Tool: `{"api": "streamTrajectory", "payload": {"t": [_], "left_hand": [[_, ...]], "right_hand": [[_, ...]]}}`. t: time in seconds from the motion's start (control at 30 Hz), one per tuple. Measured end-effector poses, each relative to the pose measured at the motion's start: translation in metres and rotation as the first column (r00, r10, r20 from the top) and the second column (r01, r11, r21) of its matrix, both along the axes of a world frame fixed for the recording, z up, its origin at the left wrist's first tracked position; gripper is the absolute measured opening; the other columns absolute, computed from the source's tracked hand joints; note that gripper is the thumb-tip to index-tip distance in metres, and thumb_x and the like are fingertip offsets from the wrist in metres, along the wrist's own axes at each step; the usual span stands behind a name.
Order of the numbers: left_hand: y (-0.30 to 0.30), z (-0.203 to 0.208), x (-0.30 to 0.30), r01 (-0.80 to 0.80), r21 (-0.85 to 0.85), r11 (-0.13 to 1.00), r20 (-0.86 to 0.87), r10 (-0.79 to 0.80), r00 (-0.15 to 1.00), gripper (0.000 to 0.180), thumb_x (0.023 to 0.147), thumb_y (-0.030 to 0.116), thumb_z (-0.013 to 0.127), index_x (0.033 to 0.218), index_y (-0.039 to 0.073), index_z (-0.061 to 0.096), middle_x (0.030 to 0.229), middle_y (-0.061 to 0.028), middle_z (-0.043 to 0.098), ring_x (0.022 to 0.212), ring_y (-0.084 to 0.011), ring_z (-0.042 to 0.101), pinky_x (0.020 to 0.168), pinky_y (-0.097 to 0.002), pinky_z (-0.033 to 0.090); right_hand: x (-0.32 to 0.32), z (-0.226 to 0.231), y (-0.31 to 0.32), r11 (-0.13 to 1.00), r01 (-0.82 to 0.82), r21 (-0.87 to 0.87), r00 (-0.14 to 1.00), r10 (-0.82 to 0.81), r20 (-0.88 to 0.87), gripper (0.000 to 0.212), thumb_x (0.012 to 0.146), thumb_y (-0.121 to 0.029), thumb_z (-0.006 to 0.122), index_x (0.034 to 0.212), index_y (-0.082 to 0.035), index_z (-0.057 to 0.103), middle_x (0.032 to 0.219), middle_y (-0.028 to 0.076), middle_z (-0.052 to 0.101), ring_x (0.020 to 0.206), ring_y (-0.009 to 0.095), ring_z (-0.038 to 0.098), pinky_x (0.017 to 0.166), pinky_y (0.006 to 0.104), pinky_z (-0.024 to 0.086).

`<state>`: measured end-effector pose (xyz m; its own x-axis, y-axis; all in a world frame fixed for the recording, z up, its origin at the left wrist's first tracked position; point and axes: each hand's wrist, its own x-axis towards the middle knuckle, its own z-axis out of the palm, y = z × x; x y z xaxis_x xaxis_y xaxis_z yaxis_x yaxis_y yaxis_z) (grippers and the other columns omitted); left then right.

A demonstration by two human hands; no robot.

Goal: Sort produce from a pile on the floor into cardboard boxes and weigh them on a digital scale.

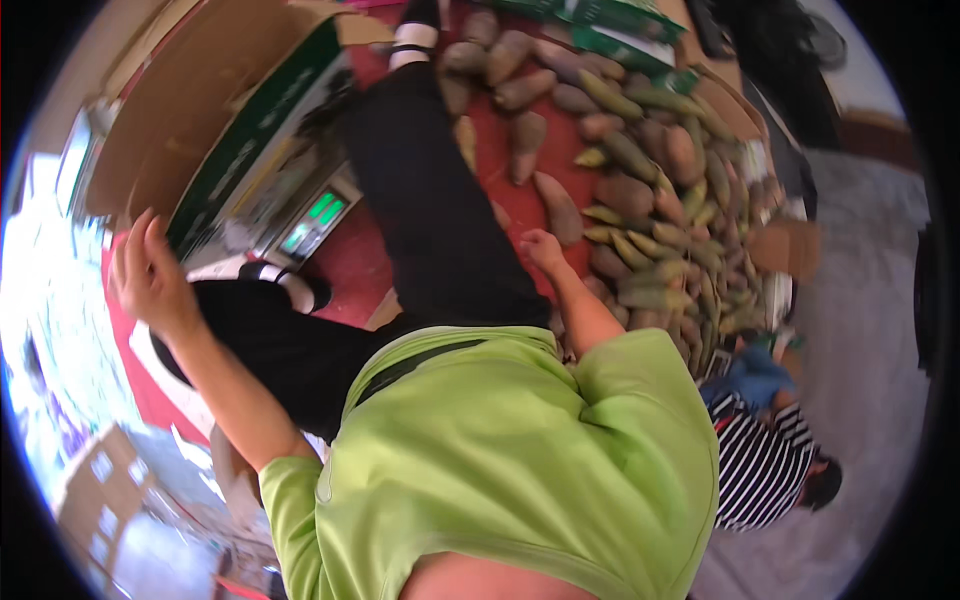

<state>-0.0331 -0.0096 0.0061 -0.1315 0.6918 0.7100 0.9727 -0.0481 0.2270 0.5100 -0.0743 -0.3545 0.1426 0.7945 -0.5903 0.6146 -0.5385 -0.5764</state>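
Note:
My left hand (150, 283) is raised at the left beside a large cardboard box (190, 110), fingers apart and holding nothing. The box, brown with a dark green side, is next to a scale (300, 232) with a lit green display. My right hand (543, 250) is closed in a loose fist beside my black trouser leg, with nothing showing in it. Nearest to it is a long brownish tuber (560, 208) on the red floor covering (490, 150). A heap of brown and yellow-green tubers (660, 200) spreads to its right.
My black-trousered legs (430, 190) stretch across the red covering. At the lower right is a person in a striped top (760, 465). Green packaging (625, 40) lies at the far side, cardboard cartons (105, 490) at the lower left.

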Motion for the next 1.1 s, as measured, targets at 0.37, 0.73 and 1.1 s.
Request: {"api": "streamTrajectory", "payload": {"t": [0.37,0.73,1.1], "left_hand": [[-0.003,-0.008,-0.013,-0.098,-0.044,0.994,-0.058,0.095,0.994,0.017,0.091,0.02,0.06,0.092,0.008,0.071,0.086,-0.0028,0.069,0.077,-0.0175,0.065,0.071,-0.0302,0.049],[-0.001,-0.012,-0.019,-0.112,-0.017,0.994,-0.064,0.11,0.992,0.02,0.093,0.017,0.057,0.091,0.004,0.071,0.086,-0.0073,0.07,0.078,-0.0191,0.067,0.07,-0.03,0.052],[-0.013,0.022,0.005,-0.049,-0.091,0.995,0.053,0.054,0.997,0.007,0.085,0.008,0.064,0.083,0.003,0.069,0.079,-0.0081,0.065,0.076,-0.0211,0.061,0.072,-0.0312,0.046]], "right_hand": [[0.066,0.088,-0.024,0.968,0.195,0.16,0.905,-0.24,0.35,0.02,0.079,-0.013,0.065,0.098,-0.006,0.067,0.086,0.013,0.069,0.079,0.026,0.066,0.073,0.035,0.051],[0.195,0.172,-0.067,0.664,0.534,0.523,0.236,-0.711,0.662,0.06,0.07,-0.043,0.076,0.113,-0.006,0.06,0.114,0.02,0.059,0.109,0.038,0.056,0.092,0.0461,0.046],[0.216,0.118,-0.09,0.161,0.962,0.222,0.212,-0.949,-0.232,0.058,0.067,0.01,0.072,0.121,0.009,0.051,0.117,0.015,0.058,0.1,0.029,0.059,0.087,0.0424,0.05]]}}
